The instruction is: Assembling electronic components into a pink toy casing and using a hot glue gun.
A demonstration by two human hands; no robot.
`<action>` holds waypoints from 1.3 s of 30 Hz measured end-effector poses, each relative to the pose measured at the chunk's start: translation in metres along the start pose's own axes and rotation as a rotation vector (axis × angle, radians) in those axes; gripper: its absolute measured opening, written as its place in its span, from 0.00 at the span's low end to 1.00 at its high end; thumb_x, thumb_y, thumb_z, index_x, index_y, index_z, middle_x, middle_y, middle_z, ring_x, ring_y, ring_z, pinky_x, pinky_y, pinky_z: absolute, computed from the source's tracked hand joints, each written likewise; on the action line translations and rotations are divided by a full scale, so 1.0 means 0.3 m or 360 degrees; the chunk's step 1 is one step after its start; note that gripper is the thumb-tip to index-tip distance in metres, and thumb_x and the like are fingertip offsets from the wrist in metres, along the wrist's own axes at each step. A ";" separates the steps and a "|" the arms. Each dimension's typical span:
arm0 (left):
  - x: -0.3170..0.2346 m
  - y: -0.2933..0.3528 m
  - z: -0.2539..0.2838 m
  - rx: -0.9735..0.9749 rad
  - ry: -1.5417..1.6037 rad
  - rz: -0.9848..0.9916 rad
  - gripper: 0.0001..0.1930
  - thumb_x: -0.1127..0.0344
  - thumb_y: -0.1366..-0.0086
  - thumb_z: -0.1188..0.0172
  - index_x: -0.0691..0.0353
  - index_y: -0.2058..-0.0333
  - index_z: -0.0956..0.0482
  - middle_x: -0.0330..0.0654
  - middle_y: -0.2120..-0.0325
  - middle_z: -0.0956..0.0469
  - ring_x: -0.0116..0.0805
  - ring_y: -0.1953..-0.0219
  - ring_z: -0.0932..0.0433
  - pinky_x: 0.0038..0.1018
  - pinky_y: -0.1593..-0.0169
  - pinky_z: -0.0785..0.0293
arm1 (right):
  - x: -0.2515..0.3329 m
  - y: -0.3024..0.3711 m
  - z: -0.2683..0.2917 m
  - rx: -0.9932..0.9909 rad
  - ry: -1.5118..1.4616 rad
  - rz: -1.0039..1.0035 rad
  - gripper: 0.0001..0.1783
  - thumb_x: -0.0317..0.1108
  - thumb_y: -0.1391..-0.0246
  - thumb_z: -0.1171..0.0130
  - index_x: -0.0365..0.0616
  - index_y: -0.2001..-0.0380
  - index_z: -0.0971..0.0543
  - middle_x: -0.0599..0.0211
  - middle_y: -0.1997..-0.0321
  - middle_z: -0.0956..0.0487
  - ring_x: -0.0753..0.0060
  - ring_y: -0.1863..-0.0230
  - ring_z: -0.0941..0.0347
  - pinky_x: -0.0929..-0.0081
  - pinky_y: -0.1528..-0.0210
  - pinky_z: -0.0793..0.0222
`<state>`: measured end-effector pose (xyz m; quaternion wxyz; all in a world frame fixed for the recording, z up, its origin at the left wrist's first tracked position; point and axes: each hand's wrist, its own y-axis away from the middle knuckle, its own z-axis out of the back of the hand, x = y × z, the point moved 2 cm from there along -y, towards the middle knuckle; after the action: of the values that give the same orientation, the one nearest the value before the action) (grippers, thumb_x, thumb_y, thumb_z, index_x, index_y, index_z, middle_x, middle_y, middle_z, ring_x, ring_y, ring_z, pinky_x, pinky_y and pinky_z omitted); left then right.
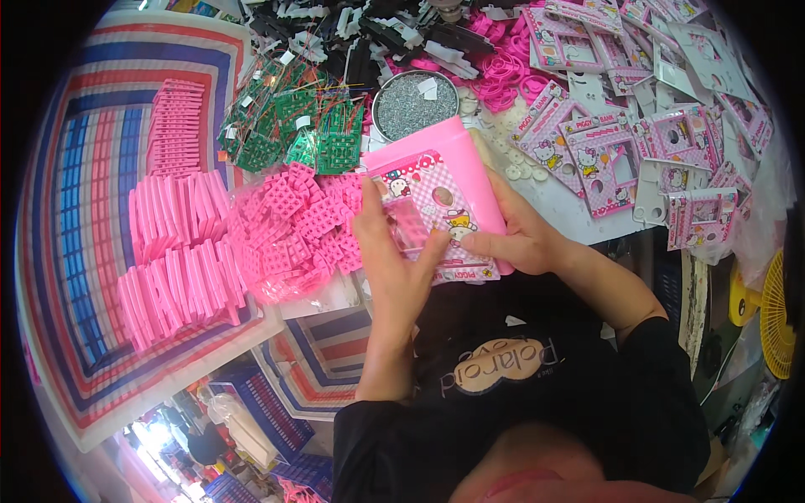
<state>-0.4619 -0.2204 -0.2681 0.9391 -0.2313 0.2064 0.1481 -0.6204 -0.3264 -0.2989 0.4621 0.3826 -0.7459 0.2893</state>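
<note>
A pink plastic toy box [444,163] with a checked cartoon sticker on its front is held up between both hands above my lap. My right hand [516,235] grips its right side and lower edge. My left hand [394,256] presses a small pink keypad piece [408,225] against the box's front, fingers spread over it. A heap of the same pink grid keypad pieces [298,222] lies just left of my left hand on the table.
Stacks of pink flat panels [180,251] lie on a striped sheet [84,168] at left. Green circuit boards [293,126], a round tin of small screws [413,102], black and pink plastic parts [503,71] and several printed front panels [604,151] crowd the far table. A yellow fan [776,314] sits at right.
</note>
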 end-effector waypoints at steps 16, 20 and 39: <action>0.221 -0.031 -0.022 -0.0209 0.1589 0.0882 0.19 0.55 0.20 0.57 0.64 0.59 0.24 0.36 0.66 0.22 0.20 0.64 0.28 0.21 0.60 0.29 | -0.022 0.033 0.048 -0.0005 0.0015 -0.0340 0.23 0.27 0.40 0.36 0.33 0.42 0.26 0.64 0.51 0.18 0.80 0.53 0.22 0.77 0.50 0.25; 0.166 -0.073 -0.026 -0.0332 0.1324 0.0810 0.20 0.55 0.20 0.58 0.64 0.64 0.26 0.32 0.72 0.28 0.19 0.67 0.31 0.22 0.64 0.33 | -0.033 0.038 0.000 -0.0162 -0.0021 -0.0295 0.23 0.28 0.39 0.36 0.33 0.43 0.25 0.66 0.52 0.18 0.80 0.54 0.23 0.79 0.50 0.26; 0.132 -0.204 0.045 -0.0308 0.1560 0.1031 0.30 0.44 0.21 0.59 0.64 0.71 0.24 0.34 0.73 0.24 0.20 0.71 0.32 0.26 0.69 0.35 | 0.000 0.054 0.014 0.0124 0.0188 -0.0161 0.25 0.28 0.40 0.35 0.33 0.41 0.27 0.62 0.48 0.19 0.78 0.52 0.22 0.75 0.49 0.24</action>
<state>-0.4002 -0.2585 -0.2523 0.6161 -0.2824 0.6615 0.3212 -0.6358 -0.3210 -0.3018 0.5041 0.4198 -0.6851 0.3166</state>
